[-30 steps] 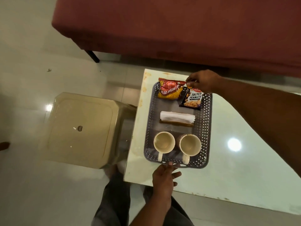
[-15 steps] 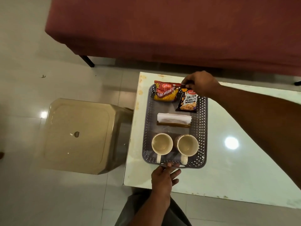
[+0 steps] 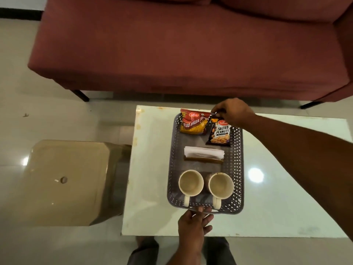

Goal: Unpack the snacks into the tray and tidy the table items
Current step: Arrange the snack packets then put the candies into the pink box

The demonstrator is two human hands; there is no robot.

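Observation:
A grey perforated tray (image 3: 237, 159) lies on the white table (image 3: 286, 203). At its far end sit a red and yellow aloo bhujia packet (image 3: 193, 124) and a dark salted peanuts packet (image 3: 219, 133). My right hand (image 3: 234, 111) is over the tray's far edge, its fingertips pinching the top corners of the two packets. A napkin stack in a brown holder (image 3: 203, 154) lies mid-tray. Two cream mugs (image 3: 191, 183) (image 3: 220, 185) stand at the near end. My left hand (image 3: 194, 224) grips the tray's near rim.
A beige plastic stool (image 3: 63, 180) stands left of the table. A dark red sofa (image 3: 191, 44) runs along behind the table's far edge. My legs show under the near edge. A light reflection glares on the tabletop right of the tray.
The view has drawn back, showing more of the sofa. Both hands stay in the same places on the tray and the packets.

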